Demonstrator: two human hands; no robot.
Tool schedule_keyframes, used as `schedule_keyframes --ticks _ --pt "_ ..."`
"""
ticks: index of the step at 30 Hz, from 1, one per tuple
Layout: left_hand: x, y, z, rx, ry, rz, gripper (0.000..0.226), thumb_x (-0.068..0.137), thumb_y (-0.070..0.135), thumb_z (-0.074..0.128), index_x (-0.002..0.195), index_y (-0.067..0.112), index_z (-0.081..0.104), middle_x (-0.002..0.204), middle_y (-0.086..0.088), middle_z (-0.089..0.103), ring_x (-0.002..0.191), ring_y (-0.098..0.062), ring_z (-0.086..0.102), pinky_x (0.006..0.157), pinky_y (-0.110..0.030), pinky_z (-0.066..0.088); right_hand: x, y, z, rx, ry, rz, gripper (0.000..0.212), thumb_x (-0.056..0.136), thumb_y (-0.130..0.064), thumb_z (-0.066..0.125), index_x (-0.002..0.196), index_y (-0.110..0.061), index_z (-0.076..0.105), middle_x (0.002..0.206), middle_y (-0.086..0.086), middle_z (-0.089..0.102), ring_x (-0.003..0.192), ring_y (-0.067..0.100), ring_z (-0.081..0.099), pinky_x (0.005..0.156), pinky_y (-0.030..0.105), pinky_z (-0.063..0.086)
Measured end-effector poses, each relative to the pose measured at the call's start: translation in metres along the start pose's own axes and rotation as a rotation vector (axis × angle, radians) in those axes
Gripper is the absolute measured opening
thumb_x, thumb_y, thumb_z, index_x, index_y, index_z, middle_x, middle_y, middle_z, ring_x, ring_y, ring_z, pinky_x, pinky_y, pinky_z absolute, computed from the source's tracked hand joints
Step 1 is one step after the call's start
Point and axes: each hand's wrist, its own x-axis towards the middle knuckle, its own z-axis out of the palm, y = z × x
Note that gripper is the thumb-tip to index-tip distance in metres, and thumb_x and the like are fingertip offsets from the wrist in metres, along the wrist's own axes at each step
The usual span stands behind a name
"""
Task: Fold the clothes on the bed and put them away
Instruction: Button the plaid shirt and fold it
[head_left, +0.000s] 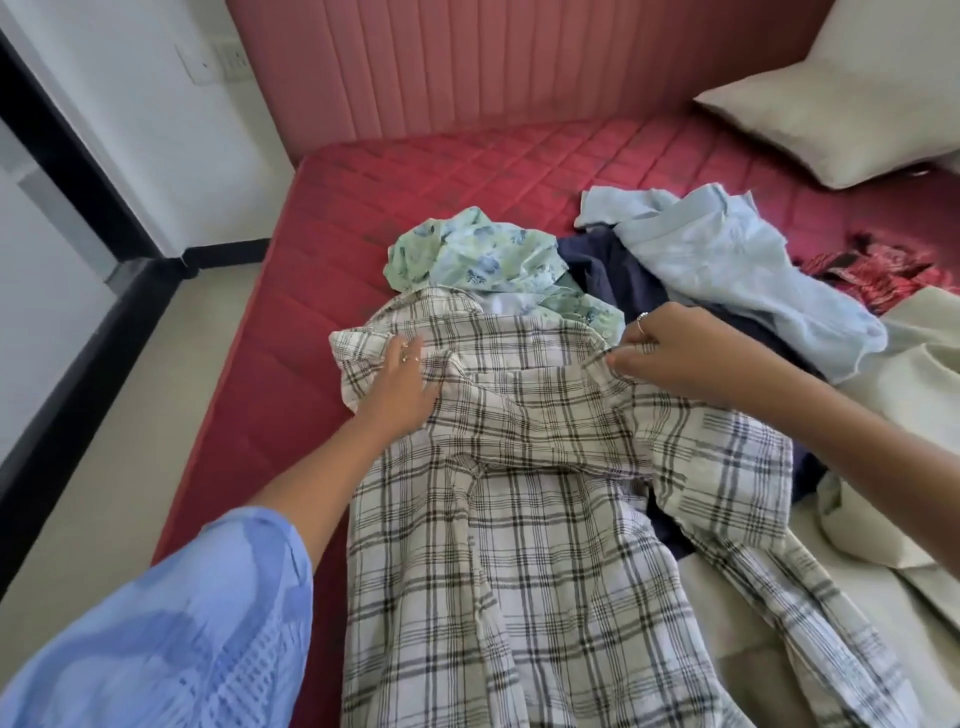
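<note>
Nearest the camera, at seven o'clock, a light blue sleeve covers the left arm, whose left hand lies with straight fingers pressed flat on the shoulder of a plaid shirt spread on the red mattress. At two o'clock from that hand, the right hand pinches the shirt's other shoulder between curled fingers. Past the collar at twelve o'clock lie a floral garment, a navy garment and a pale blue garment; a pillow sits at one o'clock, a cream cloth at three o'clock.
</note>
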Motion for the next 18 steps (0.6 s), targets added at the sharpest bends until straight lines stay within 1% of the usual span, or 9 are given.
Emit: schedule_keyframes --ticks 3,6,8,10,11,14,16,17,18 --pt "-0.040 -0.012 0.000 0.124 0.069 0.129 0.066 0.100 0.033 0.044 0.154 0.022 0.007 0.161 -0.002 -0.003 0.135 -0.033 0.035 0.104 -0.050 0.038 -0.014 -0.018 -0.015 -0.003 0.069 -0.046 0.028 0.092 -0.028 0.059 0.082 -0.004 0.069 0.062 0.008 0.056 0.054 0.017 0.048 0.049 0.026 0.034" --pt "-0.068 -0.018 -0.009 0.010 0.024 0.031 0.053 0.101 0.032 0.044 0.147 0.009 0.031 0.150 -0.011 0.032 0.134 -0.031 0.037 0.107 -0.046 0.035 -0.034 -0.047 -0.031 0.002 0.126 -0.113 0.031 0.092 -0.025 0.057 0.077 0.001 0.065 0.061 0.009 0.053 0.057 0.020 0.048 0.050 0.027 0.033" --pt "-0.088 -0.012 -0.021 -0.269 -0.046 -0.161 0.047 0.103 0.037 0.036 0.130 0.001 0.051 0.122 -0.015 0.059 0.110 -0.029 0.057 0.096 -0.041 0.043 -0.054 -0.071 -0.038 0.026 0.139 -0.175 0.028 0.091 -0.026 0.057 0.075 -0.004 0.066 0.063 0.007 0.057 0.060 0.023 0.051 0.052 0.029 0.038" --pt "-0.114 -0.006 -0.032 -0.645 -0.183 -0.328 0.056 0.101 0.049 0.030 0.116 0.002 0.057 0.096 -0.012 0.067 0.081 -0.023 0.063 0.073 -0.035 0.051 -0.083 -0.100 -0.040 0.040 0.105 -0.243 0.025 0.092 -0.028 0.057 0.075 -0.014 0.068 0.065 0.001 0.061 0.062 0.021 0.058 0.053 0.028 0.042" --pt "-0.126 -0.003 -0.035 -0.774 -0.251 -0.381 0.060 0.099 0.055 0.029 0.113 0.005 0.057 0.093 -0.011 0.068 0.075 -0.022 0.064 0.066 -0.031 0.052 -0.098 -0.114 -0.038 0.040 0.072 -0.283 0.023 0.093 -0.029 0.057 0.078 -0.017 0.069 0.066 -0.003 0.063 0.060 0.016 0.060 0.052 0.025 0.044" --pt "-0.160 0.000 -0.033 -0.950 -0.359 -0.441 0.067 0.096 0.063 0.030 0.115 0.006 0.057 0.104 -0.017 0.070 0.078 -0.024 0.069 0.067 -0.034 0.057 -0.147 -0.152 -0.016 0.013 -0.039 -0.399 0.018 0.097 -0.027 0.054 0.092 -0.019 0.070 0.073 -0.009 0.066 0.062 0.005 0.062 0.060 0.020 0.052" --pt "-0.184 0.008 -0.026 -0.978 -0.377 -0.411 0.047 0.104 0.039 0.036 0.125 0.001 0.053 0.117 -0.021 0.065 0.082 -0.020 0.071 0.067 -0.026 0.055 -0.176 -0.169 0.010 -0.085 -0.081 -0.468 0.016 0.097 -0.022 0.052 0.097 -0.020 0.068 0.070 -0.011 0.059 0.065 0.009 0.061 0.069 0.030 0.058" --pt "-0.195 0.014 -0.021 -1.004 -0.354 -0.426 0.042 0.104 0.023 0.037 0.135 -0.004 0.044 0.130 -0.022 0.056 0.094 -0.023 0.069 0.068 -0.020 0.054 -0.189 -0.176 0.027 -0.139 -0.103 -0.498 0.016 0.097 -0.020 0.051 0.099 -0.020 0.067 0.067 -0.010 0.052 0.065 0.012 0.059 0.072 0.034 0.057" --pt "-0.210 0.024 -0.020 -1.062 -0.318 -0.430 0.046 0.103 0.018 0.036 0.141 -0.008 0.034 0.137 -0.022 0.048 0.114 -0.029 0.060 0.078 -0.020 0.054 -0.202 -0.180 0.042 -0.182 -0.128 -0.524 0.015 0.097 -0.018 0.051 0.101 -0.018 0.065 0.066 -0.010 0.047 0.065 0.013 0.056 0.074 0.034 0.055"
